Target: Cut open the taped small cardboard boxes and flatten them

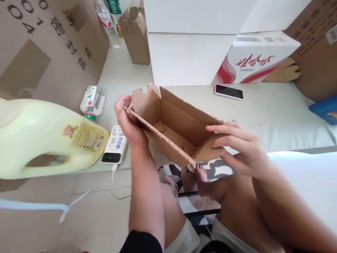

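A small brown cardboard box (181,105) is held up in front of me, tilted, with its open top facing me and nothing visible inside. My left hand (130,121) wraps round its left end, thumb along the outer wall and the fingers partly hidden behind. At the opposite end, my right hand (237,144) has its fingertips on a cardboard end flap (209,147), which leans inward. The fingers of that hand are slightly apart, with the flap between them and the thumb.
A white power bank (116,146) with a cable and a large pale yellow jug (52,137) stand at left. Farther back are a phone (229,92), a white carton (258,58), a small brown box (135,38), a water bottle (107,24) and a large carton (52,45).
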A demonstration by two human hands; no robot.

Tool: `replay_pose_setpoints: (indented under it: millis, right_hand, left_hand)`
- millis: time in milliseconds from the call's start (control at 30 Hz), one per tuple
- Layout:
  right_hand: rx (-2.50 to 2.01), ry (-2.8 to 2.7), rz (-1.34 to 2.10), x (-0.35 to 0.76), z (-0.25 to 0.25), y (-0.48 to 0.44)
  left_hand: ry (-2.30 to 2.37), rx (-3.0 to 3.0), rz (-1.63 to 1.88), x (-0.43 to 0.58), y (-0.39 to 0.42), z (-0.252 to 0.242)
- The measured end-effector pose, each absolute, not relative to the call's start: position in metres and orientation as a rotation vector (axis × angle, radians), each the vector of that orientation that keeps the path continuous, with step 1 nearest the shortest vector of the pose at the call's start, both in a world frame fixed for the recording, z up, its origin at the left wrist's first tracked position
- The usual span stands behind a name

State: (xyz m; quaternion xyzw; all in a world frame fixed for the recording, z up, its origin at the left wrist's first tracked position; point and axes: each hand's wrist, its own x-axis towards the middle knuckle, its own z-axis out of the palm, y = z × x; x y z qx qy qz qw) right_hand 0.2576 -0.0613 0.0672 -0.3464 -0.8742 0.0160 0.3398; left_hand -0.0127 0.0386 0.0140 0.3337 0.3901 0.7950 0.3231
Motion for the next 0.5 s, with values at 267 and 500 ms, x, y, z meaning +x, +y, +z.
replay_pose_setpoints:
  millis: [267,500]
  right_hand:
    - [-1.109,-1.525,-0.037,0.271,-0.014,-0.057]
    - [-1.023,-1.530,0.469,0.289,-0.031,-0.064]
  left_hand:
    - [1.035,1.050,1.897,0.034,0.010,0.013]
    - [1.155,1.250,1.965,0.070,0.009,-0.004]
